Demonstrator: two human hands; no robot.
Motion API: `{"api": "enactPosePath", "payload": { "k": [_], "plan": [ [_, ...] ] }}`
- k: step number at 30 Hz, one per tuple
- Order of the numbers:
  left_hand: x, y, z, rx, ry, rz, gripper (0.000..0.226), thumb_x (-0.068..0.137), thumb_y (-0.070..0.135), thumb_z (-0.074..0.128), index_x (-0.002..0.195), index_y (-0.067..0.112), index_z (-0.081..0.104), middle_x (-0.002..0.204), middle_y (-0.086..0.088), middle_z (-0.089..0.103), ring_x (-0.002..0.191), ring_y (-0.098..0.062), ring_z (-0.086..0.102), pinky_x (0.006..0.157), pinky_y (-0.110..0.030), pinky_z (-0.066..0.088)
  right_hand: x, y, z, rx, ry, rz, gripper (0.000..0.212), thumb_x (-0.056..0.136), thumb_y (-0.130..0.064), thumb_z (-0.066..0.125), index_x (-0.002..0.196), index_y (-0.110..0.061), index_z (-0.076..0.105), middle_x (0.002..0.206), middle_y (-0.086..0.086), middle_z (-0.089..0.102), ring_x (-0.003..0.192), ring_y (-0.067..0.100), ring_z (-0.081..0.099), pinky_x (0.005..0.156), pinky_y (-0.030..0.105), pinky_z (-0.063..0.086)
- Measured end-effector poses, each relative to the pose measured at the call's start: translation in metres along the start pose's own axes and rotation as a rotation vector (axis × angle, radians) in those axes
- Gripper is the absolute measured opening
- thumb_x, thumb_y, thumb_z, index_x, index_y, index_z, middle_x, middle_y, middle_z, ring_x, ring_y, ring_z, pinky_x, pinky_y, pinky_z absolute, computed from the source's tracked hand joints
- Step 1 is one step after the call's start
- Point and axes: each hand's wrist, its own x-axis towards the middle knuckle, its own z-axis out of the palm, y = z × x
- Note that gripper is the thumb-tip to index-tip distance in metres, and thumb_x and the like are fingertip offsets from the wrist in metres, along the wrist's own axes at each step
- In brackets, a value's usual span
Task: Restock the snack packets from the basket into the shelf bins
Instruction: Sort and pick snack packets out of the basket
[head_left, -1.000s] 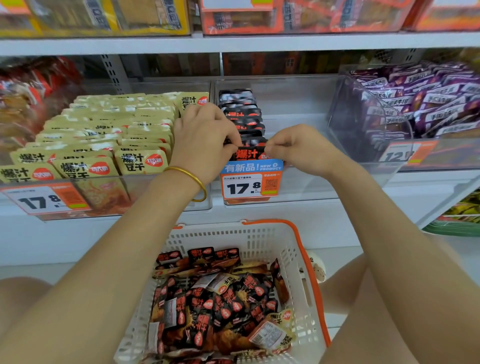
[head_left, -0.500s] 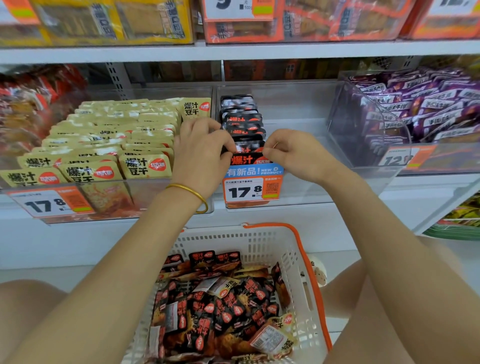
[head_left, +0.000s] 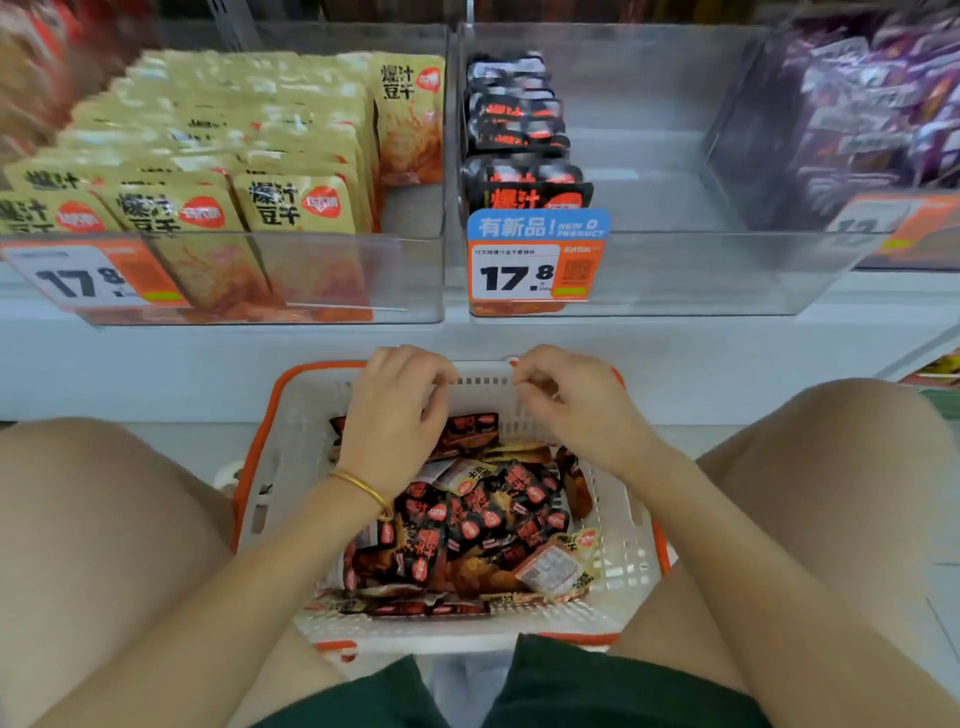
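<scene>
Over the basket (head_left: 283, 457) — nothing held.
Loosely curled, left hand (head_left: 395, 410) and right hand (head_left: 576, 410) hover; snack packets (head_left: 483, 519) lie just beneath.

White lattice basket (head_left: 623, 519) with an orange rim holds black-and-red packets (head_left: 467, 519). Shelf bins show yellow packets (head_left: 291, 202), black packets (head_left: 514, 130) and purple packets (head_left: 883, 104). Blue-topped orange-and-white price tag (head_left: 535, 260). Gold bangle (head_left: 363, 488), dark green shorts (head_left: 597, 691).
</scene>
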Motion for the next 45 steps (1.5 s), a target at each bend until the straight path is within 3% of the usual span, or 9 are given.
{"api": "enactPosePath", "payload": {
  "k": [5, 19, 25, 31, 33, 36, 40, 42, 45],
  "plan": [
    [0.002, -0.029, 0.026, 0.132, -0.276, -0.121, 0.018, 0.079, -0.001, 0.06, 0.093, 0.008, 0.068, 0.095, -0.01, 0.067, 0.099, -0.033, 0.054, 0.091, -0.042, 0.043, 0.042, 0.049, 0.068, -0.211, -0.439, 0.138, 0.023, 0.095, -0.009, 0.045, 0.109, -0.007, 0.063, 0.115, 0.009, 0.063, 0.107, 0.025, 0.056, 0.089, 0.03, 0.042],
    [0.015, -0.069, 0.081, 0.068, -0.539, -0.38, 0.027, 0.09, 0.009, 0.048, 0.108, 0.021, 0.065, 0.115, -0.004, 0.058, 0.116, -0.025, 0.044, 0.1, -0.036, 0.036, 0.038, 0.155, 0.168, -0.534, -0.822, 0.186, 0.046, 0.089, 0.004, 0.047, 0.134, -0.002, 0.043, 0.157, 0.008, 0.009, 0.132, 0.033, 0.038, 0.099, 0.041, 0.044],
    [0.022, -0.066, 0.078, 0.022, -0.577, -0.404, 0.03, 0.091, 0.006, 0.047, 0.114, 0.016, 0.064, 0.12, -0.003, 0.06, 0.116, -0.021, 0.048, 0.106, -0.03, 0.03, 0.057, 0.138, 0.131, -0.114, -0.615, 0.231, 0.03, 0.089, 0.002, 0.05, 0.117, -0.001, 0.062, 0.12, 0.003, 0.054, 0.115, 0.023, 0.052, 0.101, 0.031, 0.039],
    [0.019, -0.053, 0.071, -0.25, -0.699, -0.592, 0.042, 0.092, 0.012, 0.056, 0.134, 0.01, 0.047, 0.135, -0.006, 0.051, 0.123, -0.02, 0.048, 0.101, -0.026, 0.035, 0.051, 0.093, 0.049, 0.382, -0.517, 0.476, 0.024, 0.095, -0.001, 0.048, 0.098, -0.013, 0.068, 0.091, 0.011, 0.062, 0.076, 0.014, 0.06, 0.074, 0.022, 0.056],
    [0.016, -0.047, 0.067, -0.343, -0.788, -0.641, 0.039, 0.091, 0.019, 0.06, 0.128, 0.013, 0.05, 0.124, -0.006, 0.056, 0.115, -0.021, 0.052, 0.096, -0.028, 0.038, 0.043, 0.088, 0.04, 0.491, -0.48, 0.511, 0.025, 0.095, 0.0, 0.048, 0.096, -0.015, 0.069, 0.08, 0.007, 0.062, 0.07, 0.01, 0.061, 0.072, 0.019, 0.056],
    [0.008, -0.041, 0.059, -0.389, -0.887, -0.597, 0.009, 0.09, 0.021, 0.061, 0.09, 0.012, 0.061, 0.071, 0.0, 0.049, 0.073, -0.021, 0.047, 0.067, -0.03, 0.034, 0.032, 0.082, 0.036, 0.678, -0.437, 0.573, 0.027, 0.095, 0.003, 0.047, 0.098, -0.014, 0.068, 0.075, 0.007, 0.062, 0.069, 0.011, 0.062, 0.075, 0.023, 0.057],
    [0.002, -0.036, 0.047, -0.327, -0.82, -0.555, 0.012, 0.087, 0.017, 0.063, 0.084, 0.008, 0.056, 0.072, -0.006, 0.051, 0.068, -0.024, 0.053, 0.065, -0.031, 0.043, 0.022, 0.07, 0.032, 0.829, -0.427, 0.592, 0.022, 0.094, 0.001, 0.05, 0.1, -0.01, 0.068, 0.078, 0.009, 0.062, 0.075, 0.018, 0.063, 0.073, 0.025, 0.057],
    [0.003, -0.033, 0.04, -0.396, -0.776, -0.597, 0.008, 0.087, 0.015, 0.064, 0.089, 0.009, 0.059, 0.084, -0.009, 0.059, 0.082, -0.028, 0.063, 0.08, -0.042, 0.054, 0.019, 0.064, 0.031, 0.815, -0.406, 0.637, 0.014, 0.093, -0.003, 0.054, 0.096, -0.01, 0.066, 0.08, 0.008, 0.063, 0.075, 0.019, 0.063, 0.073, 0.029, 0.058],
    [0.01, -0.021, 0.023, -0.314, -0.786, -0.527, 0.01, 0.088, 0.012, 0.061, 0.098, 0.011, 0.06, 0.087, -0.007, 0.058, 0.078, -0.026, 0.061, 0.075, -0.036, 0.054, 0.014, 0.059, 0.025, 0.207, -0.337, 0.505, 0.011, 0.082, -0.014, 0.066, 0.091, -0.01, 0.061, 0.091, 0.005, 0.063, 0.088, 0.022, 0.06, 0.08, 0.038, 0.053]
  ]
}}
